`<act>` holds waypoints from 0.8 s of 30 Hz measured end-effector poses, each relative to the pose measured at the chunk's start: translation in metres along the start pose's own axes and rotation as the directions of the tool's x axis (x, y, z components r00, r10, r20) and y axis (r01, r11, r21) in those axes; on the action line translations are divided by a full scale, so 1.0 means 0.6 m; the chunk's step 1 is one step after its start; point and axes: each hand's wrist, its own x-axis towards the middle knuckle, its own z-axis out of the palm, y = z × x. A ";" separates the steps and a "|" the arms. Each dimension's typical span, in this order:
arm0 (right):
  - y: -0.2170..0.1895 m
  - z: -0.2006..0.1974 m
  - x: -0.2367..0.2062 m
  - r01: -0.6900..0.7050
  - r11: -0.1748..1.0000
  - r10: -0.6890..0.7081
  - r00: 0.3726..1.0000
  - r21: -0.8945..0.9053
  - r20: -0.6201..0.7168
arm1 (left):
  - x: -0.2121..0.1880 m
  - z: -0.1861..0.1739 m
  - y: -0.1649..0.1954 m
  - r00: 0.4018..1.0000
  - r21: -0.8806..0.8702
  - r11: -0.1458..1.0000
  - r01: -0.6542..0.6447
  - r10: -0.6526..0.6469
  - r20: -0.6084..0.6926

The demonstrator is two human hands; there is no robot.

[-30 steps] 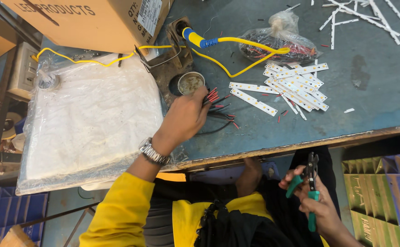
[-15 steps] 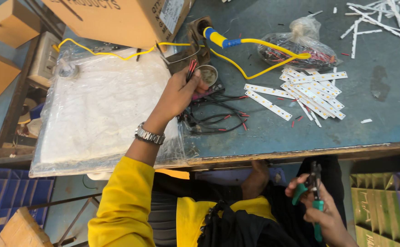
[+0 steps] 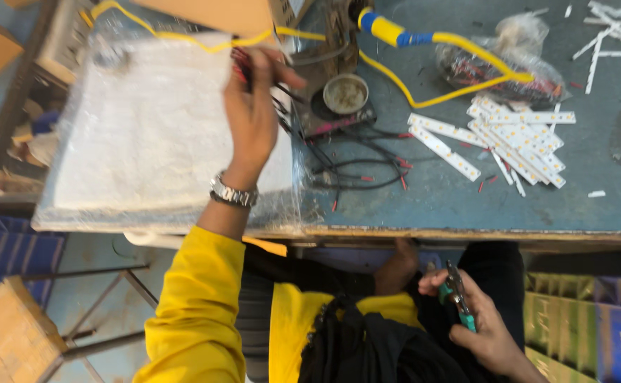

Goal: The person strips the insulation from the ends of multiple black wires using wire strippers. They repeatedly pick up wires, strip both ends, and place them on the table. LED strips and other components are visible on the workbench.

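L hand raised over table's left part, fingers pinched on red-black wires; loose wires trail right; R hand far below at lap, clamped on green-handled cutters.

Wires lie on the table between plastic-wrapped pad and strips.

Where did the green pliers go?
In the head view, the green-handled pliers sit in the right hand, low on the right, below the table edge.
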 end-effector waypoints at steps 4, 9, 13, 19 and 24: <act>-0.021 0.001 -0.014 -0.035 0.999 0.035 0.999 -0.002 -0.025 | -0.038 -0.017 0.062 0.996 -0.023 0.999 0.023 -0.025 -0.085; -0.031 -0.006 -0.013 -0.003 0.998 0.006 0.999 0.056 -0.042 | -0.201 0.030 0.170 0.761 -0.066 0.760 0.646 -0.634 0.139; -0.031 -0.006 -0.002 0.045 0.994 -0.043 0.999 0.101 -0.018 | -0.351 0.099 0.148 0.585 0.001 0.654 0.757 -0.678 0.444; -0.043 0.006 0.006 0.009 0.989 -0.004 0.999 0.145 -0.034 | -0.442 0.144 0.062 0.541 -0.095 0.538 0.838 -0.792 0.284; -0.053 0.037 -0.015 -0.029 0.978 0.051 0.994 0.209 -0.102 | -0.452 0.162 0.070 0.575 -0.171 0.550 0.817 -0.761 0.302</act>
